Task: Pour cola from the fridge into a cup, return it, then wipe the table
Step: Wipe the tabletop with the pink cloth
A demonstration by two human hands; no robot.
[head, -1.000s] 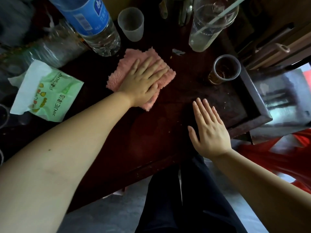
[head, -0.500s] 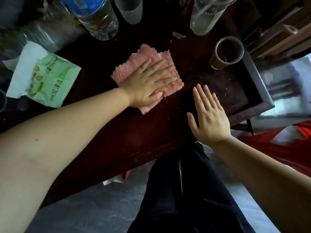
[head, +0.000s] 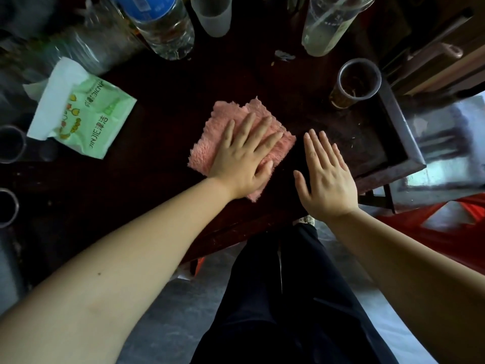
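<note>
A pink fluffy cloth [head: 223, 119] lies on the dark wooden table [head: 136, 185] near its front edge. My left hand [head: 244, 153] presses flat on the cloth with straight, spread fingers. Just right of it, my right hand [head: 325, 177] rests flat on the table, fingers straight and together, holding nothing. A clear plastic cup [head: 357, 82] with dark brown liquid in the bottom stands at the back right, near the table's right edge.
A green tissue pack [head: 86, 116] lies at the left. A blue-labelled water bottle [head: 160, 24], a frosted cup [head: 212, 14] and a clear glass with a straw [head: 330, 22] stand along the back. Dark cups [head: 8, 145] sit at the far left. My dark-trousered legs are below the table edge.
My left hand has slid the pink cloth toward the front edge and to the right, closer to my right hand. The right hand has stayed flat on the table.
</note>
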